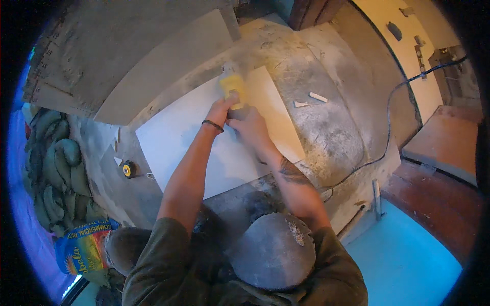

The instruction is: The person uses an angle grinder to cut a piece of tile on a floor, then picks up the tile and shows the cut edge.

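A large white panel [176,135], which looks like a tile or board, lies flat in front of me. Over its far edge is a yellow power tool [233,85] that looks like an angle grinder, its head blurred by dust. My left hand [219,111] is closed on the left side of its body. Around the rear of the same tool wraps my right hand [250,126], which hides its back end. The cutting disc cannot be made out.
Small white offcuts [317,97] lie on the dusty surface to the right. A black cord [389,109] runs along the right side. Left of the panel sits a black and yellow tape measure [129,169]. A large grey sheet [168,61] leans at far left; a colourful sack [84,250] stands lower left.
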Demonstrator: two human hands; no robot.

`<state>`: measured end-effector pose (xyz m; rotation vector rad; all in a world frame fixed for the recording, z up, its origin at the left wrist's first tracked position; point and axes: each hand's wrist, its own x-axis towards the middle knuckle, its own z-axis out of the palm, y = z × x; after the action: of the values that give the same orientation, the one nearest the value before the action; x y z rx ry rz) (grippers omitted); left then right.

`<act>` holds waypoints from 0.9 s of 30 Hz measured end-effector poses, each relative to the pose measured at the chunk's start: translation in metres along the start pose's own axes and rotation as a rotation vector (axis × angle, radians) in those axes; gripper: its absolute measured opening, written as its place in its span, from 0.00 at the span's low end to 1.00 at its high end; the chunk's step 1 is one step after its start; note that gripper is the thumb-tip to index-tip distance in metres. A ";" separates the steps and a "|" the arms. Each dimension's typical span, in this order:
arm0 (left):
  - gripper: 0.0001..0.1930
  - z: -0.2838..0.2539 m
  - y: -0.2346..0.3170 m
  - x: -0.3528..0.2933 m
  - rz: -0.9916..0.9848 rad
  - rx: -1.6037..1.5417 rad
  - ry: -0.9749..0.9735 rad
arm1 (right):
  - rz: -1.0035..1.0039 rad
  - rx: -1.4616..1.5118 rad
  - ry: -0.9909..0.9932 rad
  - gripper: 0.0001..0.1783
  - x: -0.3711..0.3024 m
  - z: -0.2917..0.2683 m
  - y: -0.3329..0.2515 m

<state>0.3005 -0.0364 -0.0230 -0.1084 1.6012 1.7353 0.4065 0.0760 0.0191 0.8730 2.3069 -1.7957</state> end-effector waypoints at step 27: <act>0.27 -0.011 0.004 0.006 -0.014 -0.020 -0.007 | 0.022 0.159 -0.020 0.33 0.004 0.010 -0.006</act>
<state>0.2895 -0.0431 -0.0252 -0.1231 1.5745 1.7395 0.3976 0.0674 0.0192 0.8932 2.1577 -1.9917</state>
